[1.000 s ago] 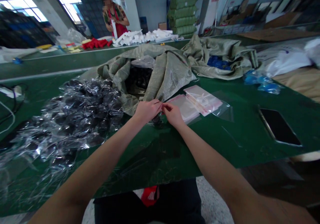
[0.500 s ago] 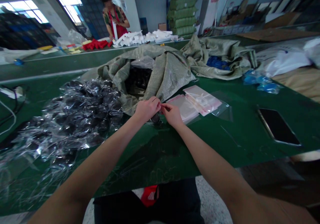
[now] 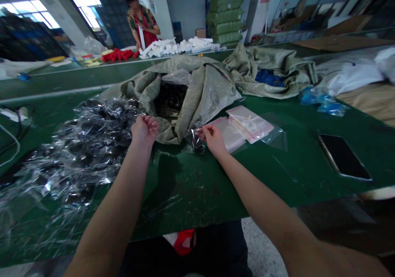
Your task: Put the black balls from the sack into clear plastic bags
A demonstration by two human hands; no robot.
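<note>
My right hand [image 3: 212,138] pinches the edge of a small clear plastic bag [image 3: 194,133] with a dark round item in it, just in front of the sack's mouth. My left hand [image 3: 145,129] is apart from it, fingers curled, beside the heap of bagged dark items [image 3: 101,133]. Whether anything thin is between the left fingers cannot be made out. Behind both hands lies an olive woven sack [image 3: 212,89], its mouth showing dark items [image 3: 174,96]. Flat clear bags with pinkish edges [image 3: 249,122] lie stacked just right of my right hand.
A phone [image 3: 344,155] lies on the green table [image 3: 247,186] at the right. A second sack [image 3: 296,73] holds blue items. Clear strips [image 3: 163,206] lie near the front edge. Across the table, a person in a red apron [image 3: 149,36] stands behind white pieces [image 3: 179,46].
My left hand has come away from the right hand and moved left, towards the heap. The right hand stays nearly in place, with the bag now in plainer view.
</note>
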